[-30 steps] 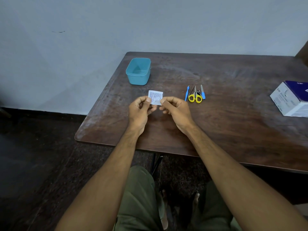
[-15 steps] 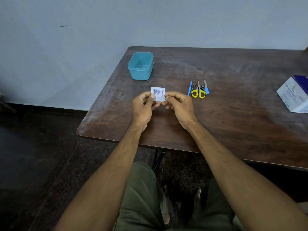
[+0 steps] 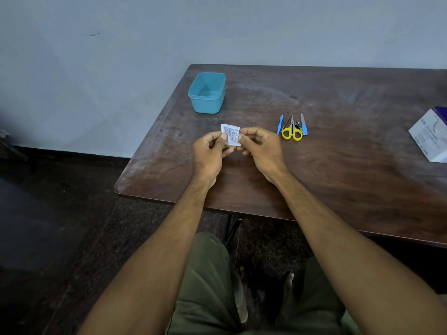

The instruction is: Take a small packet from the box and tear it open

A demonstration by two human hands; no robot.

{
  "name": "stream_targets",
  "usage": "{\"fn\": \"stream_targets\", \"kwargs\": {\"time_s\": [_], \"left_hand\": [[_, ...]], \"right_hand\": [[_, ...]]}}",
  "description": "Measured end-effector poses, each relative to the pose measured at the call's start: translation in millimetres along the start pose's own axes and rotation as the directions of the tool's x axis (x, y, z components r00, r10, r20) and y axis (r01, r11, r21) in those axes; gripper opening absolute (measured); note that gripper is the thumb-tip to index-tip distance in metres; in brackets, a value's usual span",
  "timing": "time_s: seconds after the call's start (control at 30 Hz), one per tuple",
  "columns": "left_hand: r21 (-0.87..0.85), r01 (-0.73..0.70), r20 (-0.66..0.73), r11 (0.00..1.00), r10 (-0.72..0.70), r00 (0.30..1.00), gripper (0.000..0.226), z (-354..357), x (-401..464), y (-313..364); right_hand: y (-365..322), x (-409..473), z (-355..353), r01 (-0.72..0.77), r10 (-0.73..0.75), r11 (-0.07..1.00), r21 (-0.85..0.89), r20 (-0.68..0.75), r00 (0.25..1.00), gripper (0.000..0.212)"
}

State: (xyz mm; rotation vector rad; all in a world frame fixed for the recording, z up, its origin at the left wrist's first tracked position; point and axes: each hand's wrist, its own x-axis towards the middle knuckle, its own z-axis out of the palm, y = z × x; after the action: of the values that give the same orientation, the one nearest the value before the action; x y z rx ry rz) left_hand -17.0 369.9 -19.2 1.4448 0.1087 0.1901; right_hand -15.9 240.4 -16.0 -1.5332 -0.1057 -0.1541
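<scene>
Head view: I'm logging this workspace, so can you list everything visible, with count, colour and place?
table: one, dark brown wood, against the wall
tub: one, teal, open-topped, far left part of the table
packet: one, white with small print, pinched between both hands above the table
scissors: one pair, yellow handles, right of the hands
small tools: several, some with blue handles, lying beside the scissors; exact number unclear
box: one, white and dark blue, at the table's right edge, partly cut off
wall: pale blue-grey, behind the table
left hand: pinches the packet's left side
right hand: pinches the packet's right side
</scene>
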Motion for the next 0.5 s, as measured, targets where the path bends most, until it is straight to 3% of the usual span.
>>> {"fn": "stream_targets", "kwargs": {"time_s": [0.33,0.5], "left_hand": [[0.039,-0.003,-0.025,0.999,0.004,1.0,0.018,2.2,-0.5,0.0],[0.049,-0.011,-0.012,0.999,0.012,1.0,0.018,2.3,-2.0,1.3]], "right_hand": [[4.3,0.8,1.6,0.047,-0.047,0.993,-0.109,0.003,0.999,0.018],[4.9,1.8,-1.8,0.044,-0.043,0.996,-0.08,0.017,0.999,0.013]]}}
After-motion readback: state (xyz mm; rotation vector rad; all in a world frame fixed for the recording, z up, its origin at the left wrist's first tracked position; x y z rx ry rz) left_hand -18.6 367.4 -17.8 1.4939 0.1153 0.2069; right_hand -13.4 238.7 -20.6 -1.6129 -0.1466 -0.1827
